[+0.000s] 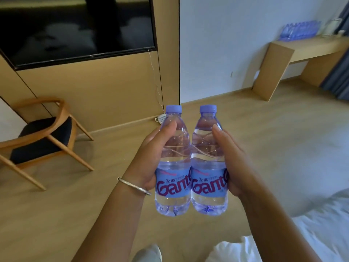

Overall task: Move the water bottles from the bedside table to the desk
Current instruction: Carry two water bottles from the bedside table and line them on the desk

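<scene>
Two water bottles in transit, one per hand, carried upright side by side with their bodies touching, over the wooden floor (245, 148).

Item: left bottle (172, 167), held by the left hand (151, 159); thumb laid on the shoulder, the other fingers curled round the far side, clamped on the bottle. A silver bangle (133, 186) sits on that wrist.

Item: right bottle (208, 167), held by the right hand (232, 159); thumb up along the shoulder, fingers wrapped behind, likewise clamped on the bottle.

Progress: both bottles are off the bedside table, which is not in view, and not yet set down. The counter (302, 47) stands well apart, across the room at the far wall, already bearing a row of similar bottles (300, 31). By my judgement the run is well along; this pair must cross the room and be stood there.

Markings: blue labels with large purple lettering reading "Gante", the end cut off by the curve; small characters above, too fine to read. Caps pale purple, both on.

Also present: wooden chair (43, 137), white bedding (311, 214).
</scene>
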